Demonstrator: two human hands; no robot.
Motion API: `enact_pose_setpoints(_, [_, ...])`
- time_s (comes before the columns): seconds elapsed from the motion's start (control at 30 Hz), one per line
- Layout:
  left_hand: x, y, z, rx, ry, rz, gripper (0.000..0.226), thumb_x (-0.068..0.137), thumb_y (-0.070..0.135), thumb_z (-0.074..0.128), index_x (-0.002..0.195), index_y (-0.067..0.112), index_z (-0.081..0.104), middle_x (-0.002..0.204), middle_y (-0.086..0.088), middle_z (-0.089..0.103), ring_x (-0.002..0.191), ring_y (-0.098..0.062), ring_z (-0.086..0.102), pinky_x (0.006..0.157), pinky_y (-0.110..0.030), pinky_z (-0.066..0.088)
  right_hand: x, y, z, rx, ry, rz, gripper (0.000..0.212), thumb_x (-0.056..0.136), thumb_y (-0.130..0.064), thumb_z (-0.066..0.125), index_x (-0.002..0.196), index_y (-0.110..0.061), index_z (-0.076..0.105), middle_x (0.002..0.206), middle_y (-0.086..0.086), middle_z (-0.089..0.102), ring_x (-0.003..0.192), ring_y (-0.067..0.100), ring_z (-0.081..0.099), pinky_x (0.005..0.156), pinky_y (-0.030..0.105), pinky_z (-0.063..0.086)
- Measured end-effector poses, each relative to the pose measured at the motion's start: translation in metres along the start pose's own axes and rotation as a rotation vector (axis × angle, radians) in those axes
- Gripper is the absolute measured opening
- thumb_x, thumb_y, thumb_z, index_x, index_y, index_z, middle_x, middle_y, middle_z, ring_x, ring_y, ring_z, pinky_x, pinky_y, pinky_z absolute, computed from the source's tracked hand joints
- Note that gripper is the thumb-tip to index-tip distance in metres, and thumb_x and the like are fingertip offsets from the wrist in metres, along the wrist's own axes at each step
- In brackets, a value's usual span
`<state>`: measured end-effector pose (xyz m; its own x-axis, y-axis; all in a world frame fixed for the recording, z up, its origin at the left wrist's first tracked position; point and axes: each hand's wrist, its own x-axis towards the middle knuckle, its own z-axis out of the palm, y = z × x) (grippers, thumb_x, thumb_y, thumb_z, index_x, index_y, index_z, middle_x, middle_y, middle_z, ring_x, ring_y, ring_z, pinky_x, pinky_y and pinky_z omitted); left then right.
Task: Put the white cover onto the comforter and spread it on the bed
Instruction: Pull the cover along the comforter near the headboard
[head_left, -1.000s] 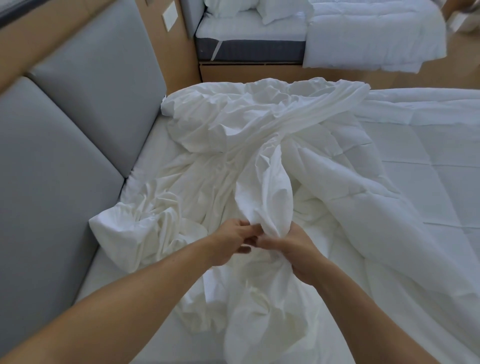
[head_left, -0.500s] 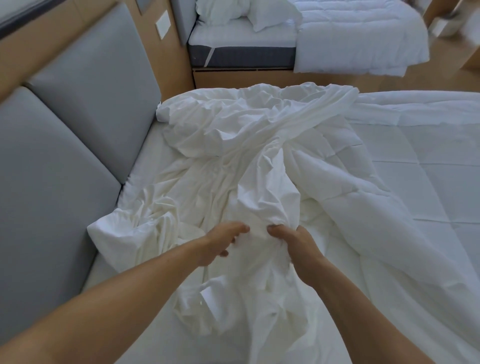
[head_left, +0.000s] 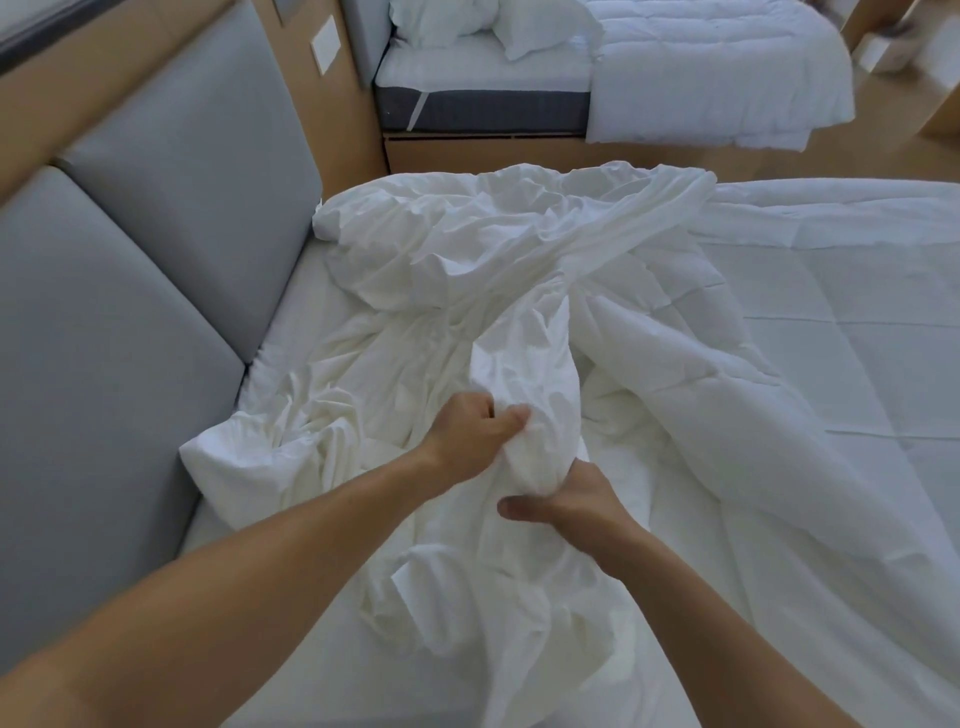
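Both hands (head_left: 519, 467) grip bunched white cover (head_left: 524, 374) over comforter (head_left: 779, 415)

bed (head_left: 291, 291): white sheet | on it: crumpled white cover (head_left: 457, 270), quilted comforter (head_left: 779, 332) beside

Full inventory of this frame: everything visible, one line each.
white cover: 1, white, crumpled across the middle of the near bed
comforter: 1, white quilted, right part of the near bed, partly under the cover
near bed: 1, white sheet, bare strip beside the headboard
headboard panels: 2, grey, left
far bed: 1, white over a dark mattress side, top
pillows: 2, white, on the far bed
far comforter: 1, white, draped over the far bed's right part
wall plate: 1, white, wooden wall, top left
floor: 1, wood-coloured, between the beds
left hand: 1, grips a bunch of the cover, centre
right hand: 1, grips the same bunch just below
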<state>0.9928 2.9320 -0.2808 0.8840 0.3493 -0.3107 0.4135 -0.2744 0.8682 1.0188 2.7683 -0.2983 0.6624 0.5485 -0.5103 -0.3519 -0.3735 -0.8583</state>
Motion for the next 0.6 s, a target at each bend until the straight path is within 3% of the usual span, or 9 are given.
enact_pose_setpoints(0.1, [-0.005, 0.019, 0.008, 0.053, -0.09, 0.069, 0.046, 0.094, 0.039, 0.063, 0.061, 0.007, 0.056, 0.055, 0.0, 0.056, 0.047, -0.008, 0.053, 0.052, -0.021, 0.045, 0.003, -0.001, 0.003, 0.089, 0.116, 0.016, 0.021, 0.077, 0.0, 0.075, 0.095, -0.012, 0.074, 0.091, 0.007, 0.077, 0.088, 0.028, 0.073, 0.075, 0.036, 0.061])
enact_pose_setpoints(0.17, [-0.004, 0.019, 0.002, -0.113, -0.056, 0.037, 0.049, 0.095, 0.046, 0.059, 0.063, 0.009, 0.059, 0.058, -0.002, 0.06, 0.053, -0.012, 0.055, 0.056, -0.025, 0.045, 0.005, -0.003, 0.003, 0.137, 0.168, 0.032, 0.02, 0.08, 0.002, 0.065, 0.095, -0.009, 0.072, 0.095, 0.013, 0.075, 0.089, 0.032, 0.071, 0.077, 0.042, 0.061])
enact_pose_setpoints(0.23, [0.001, 0.004, -0.006, -0.206, -0.042, -0.052, 0.051, 0.092, 0.059, 0.05, 0.082, 0.012, 0.066, 0.078, -0.003, 0.067, 0.068, -0.016, 0.058, 0.064, -0.029, 0.045, 0.005, -0.003, 0.002, 0.184, 0.168, 0.059, 0.022, 0.083, -0.001, 0.06, 0.1, -0.01, 0.07, 0.101, 0.013, 0.073, 0.094, 0.032, 0.068, 0.082, 0.045, 0.058])
enact_pose_setpoints(0.33, [-0.005, -0.033, -0.005, -0.126, -0.168, -0.322, 0.06, 0.089, 0.068, 0.048, 0.12, 0.018, 0.062, 0.112, -0.003, 0.066, 0.098, -0.022, 0.063, 0.085, -0.037, 0.05, 0.004, -0.003, 0.001, 0.276, 0.123, 0.098, 0.02, 0.091, -0.006, 0.056, 0.107, -0.01, 0.068, 0.104, 0.012, 0.073, 0.098, 0.031, 0.069, 0.087, 0.044, 0.057])
enact_pose_setpoints(0.4, [-0.012, -0.055, 0.001, -0.174, -0.312, -0.483, 0.069, 0.081, 0.073, 0.053, 0.121, 0.017, 0.066, 0.113, -0.004, 0.071, 0.107, -0.026, 0.066, 0.098, -0.043, 0.05, 0.002, -0.004, 0.002, 0.267, 0.081, 0.073, 0.017, 0.097, -0.01, 0.054, 0.105, -0.011, 0.069, 0.1, 0.01, 0.075, 0.096, 0.03, 0.071, 0.088, 0.044, 0.058])
enact_pose_setpoints(0.47, [-0.018, -0.061, 0.006, -0.169, -0.425, -0.5, 0.061, 0.084, 0.067, 0.052, 0.116, 0.018, 0.071, 0.111, -0.001, 0.074, 0.109, -0.024, 0.067, 0.104, -0.045, 0.048, 0.001, -0.004, 0.003, 0.185, 0.08, 0.012, 0.018, 0.099, -0.012, 0.052, 0.103, -0.011, 0.07, 0.099, 0.009, 0.075, 0.095, 0.028, 0.072, 0.087, 0.043, 0.059])
enact_pose_setpoints(0.6, [-0.02, -0.056, 0.01, -0.282, -0.565, -0.507, 0.061, 0.077, 0.064, 0.055, 0.11, 0.016, 0.072, 0.109, -0.001, 0.072, 0.101, -0.02, 0.066, 0.094, -0.036, 0.05, 0.002, -0.005, 0.005, 0.129, 0.14, -0.044, 0.018, 0.099, -0.013, 0.054, 0.106, -0.011, 0.07, 0.099, 0.01, 0.075, 0.093, 0.027, 0.072, 0.085, 0.045, 0.06])
